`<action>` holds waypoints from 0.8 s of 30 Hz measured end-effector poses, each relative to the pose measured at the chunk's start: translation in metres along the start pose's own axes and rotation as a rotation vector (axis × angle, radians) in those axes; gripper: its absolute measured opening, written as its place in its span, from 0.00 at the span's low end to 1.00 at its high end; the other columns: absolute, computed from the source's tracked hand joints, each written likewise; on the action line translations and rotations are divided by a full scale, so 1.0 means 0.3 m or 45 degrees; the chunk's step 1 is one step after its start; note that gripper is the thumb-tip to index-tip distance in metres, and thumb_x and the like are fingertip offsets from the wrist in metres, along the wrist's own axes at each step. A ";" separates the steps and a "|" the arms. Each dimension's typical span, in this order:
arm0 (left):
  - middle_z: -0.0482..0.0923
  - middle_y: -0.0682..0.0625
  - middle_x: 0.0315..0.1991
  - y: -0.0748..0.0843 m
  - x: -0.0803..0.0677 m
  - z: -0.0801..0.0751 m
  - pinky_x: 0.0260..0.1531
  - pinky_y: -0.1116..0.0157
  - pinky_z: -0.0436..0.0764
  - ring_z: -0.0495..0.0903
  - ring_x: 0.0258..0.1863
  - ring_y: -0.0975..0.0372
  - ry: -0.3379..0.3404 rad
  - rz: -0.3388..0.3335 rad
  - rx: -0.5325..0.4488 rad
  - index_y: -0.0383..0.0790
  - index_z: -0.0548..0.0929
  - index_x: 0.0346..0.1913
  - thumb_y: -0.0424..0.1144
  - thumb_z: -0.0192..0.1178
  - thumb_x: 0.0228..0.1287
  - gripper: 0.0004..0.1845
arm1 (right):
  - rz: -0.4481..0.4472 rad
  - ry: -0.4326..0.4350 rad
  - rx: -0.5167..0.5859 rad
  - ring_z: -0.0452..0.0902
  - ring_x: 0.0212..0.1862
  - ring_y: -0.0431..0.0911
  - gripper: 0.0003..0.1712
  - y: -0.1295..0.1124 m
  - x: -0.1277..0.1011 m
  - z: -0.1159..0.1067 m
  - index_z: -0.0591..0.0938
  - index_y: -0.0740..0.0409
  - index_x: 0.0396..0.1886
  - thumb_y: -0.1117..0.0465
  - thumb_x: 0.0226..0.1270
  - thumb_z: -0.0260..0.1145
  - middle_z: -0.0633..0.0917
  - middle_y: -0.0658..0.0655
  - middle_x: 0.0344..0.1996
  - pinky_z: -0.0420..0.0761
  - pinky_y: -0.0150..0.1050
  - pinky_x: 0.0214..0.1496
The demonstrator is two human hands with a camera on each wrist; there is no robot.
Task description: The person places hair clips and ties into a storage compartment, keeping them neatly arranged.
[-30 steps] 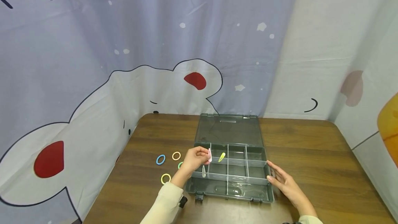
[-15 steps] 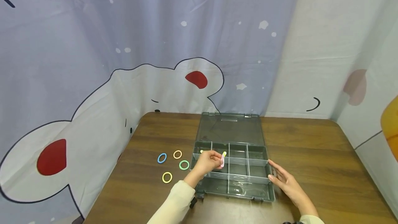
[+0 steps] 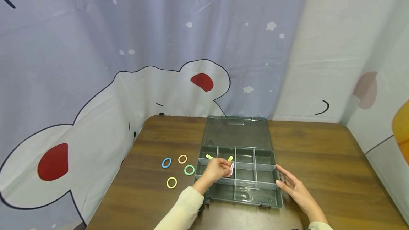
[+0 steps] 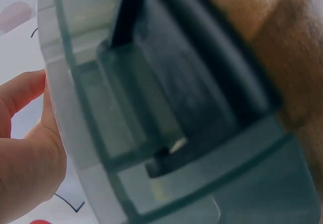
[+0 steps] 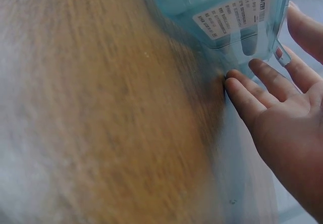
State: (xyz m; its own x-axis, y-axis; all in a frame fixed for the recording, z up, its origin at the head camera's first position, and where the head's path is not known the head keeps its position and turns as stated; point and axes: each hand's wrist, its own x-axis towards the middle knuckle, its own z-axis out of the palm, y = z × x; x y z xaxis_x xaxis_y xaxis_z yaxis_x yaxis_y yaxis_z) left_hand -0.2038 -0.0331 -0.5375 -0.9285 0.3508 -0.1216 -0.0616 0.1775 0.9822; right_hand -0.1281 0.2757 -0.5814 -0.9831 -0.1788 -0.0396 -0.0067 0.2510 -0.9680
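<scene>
My left hand (image 3: 216, 170) pinches a pink hair clip (image 3: 232, 169) over the middle row of a grey see-through divided box (image 3: 245, 182). One yellow hair clip (image 3: 209, 156) lies in the back-left compartment, and another yellow clip (image 3: 230, 158) shows in the compartment to its right, partly behind the fingers. In the left wrist view the box's front wall and dark latch (image 4: 186, 57) cover most of the left hand's work. My right hand (image 3: 295, 189) rests against the box's right side; the right wrist view shows its fingers (image 5: 272, 80) nearly straight at the wall.
Left of the box, a blue ring (image 3: 166, 163), an orange ring (image 3: 182, 159), a green ring (image 3: 189, 170) and a yellow ring (image 3: 171, 182) lie on the wooden table (image 3: 319, 152). The box lid (image 3: 236, 132) lies folded back toward the curtain (image 3: 249, 45).
My left hand has moved right and then slightly down with the pink hair clip, over the second compartment. A pale clip seen earlier in the middle-left compartment is now hidden. The right hand stays put.
</scene>
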 end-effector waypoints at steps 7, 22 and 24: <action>0.81 0.34 0.31 0.006 -0.007 -0.007 0.35 0.60 0.87 0.85 0.32 0.45 -0.004 -0.026 0.016 0.16 0.78 0.44 0.18 0.60 0.56 0.11 | -0.043 0.011 0.008 0.43 0.70 0.67 0.35 -0.009 -0.002 0.002 0.59 0.60 0.74 0.63 0.71 0.59 0.54 0.70 0.72 0.57 0.15 0.59; 0.82 0.30 0.36 0.025 -0.042 -0.113 0.36 0.61 0.86 0.86 0.32 0.49 0.064 0.039 -0.055 0.18 0.77 0.48 0.22 0.60 0.61 0.13 | -0.043 -0.009 0.015 0.42 0.71 0.66 0.35 -0.008 0.003 -0.002 0.58 0.61 0.74 0.62 0.71 0.59 0.53 0.69 0.73 0.57 0.14 0.58; 0.81 0.31 0.36 0.029 -0.053 -0.142 0.36 0.61 0.86 0.86 0.32 0.50 0.086 0.060 -0.079 0.18 0.77 0.48 0.22 0.59 0.61 0.13 | -0.043 -0.006 0.026 0.42 0.71 0.67 0.35 -0.011 0.000 0.000 0.58 0.61 0.74 0.62 0.71 0.59 0.53 0.69 0.73 0.57 0.14 0.58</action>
State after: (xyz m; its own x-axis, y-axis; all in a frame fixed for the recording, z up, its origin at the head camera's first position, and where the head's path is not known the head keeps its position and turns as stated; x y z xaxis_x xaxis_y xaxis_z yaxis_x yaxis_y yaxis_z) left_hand -0.2051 -0.0764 -0.5209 -0.9532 0.2946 -0.0674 -0.0379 0.1046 0.9938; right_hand -0.1280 0.2749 -0.5783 -0.9815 -0.1915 -0.0083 -0.0358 0.2255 -0.9736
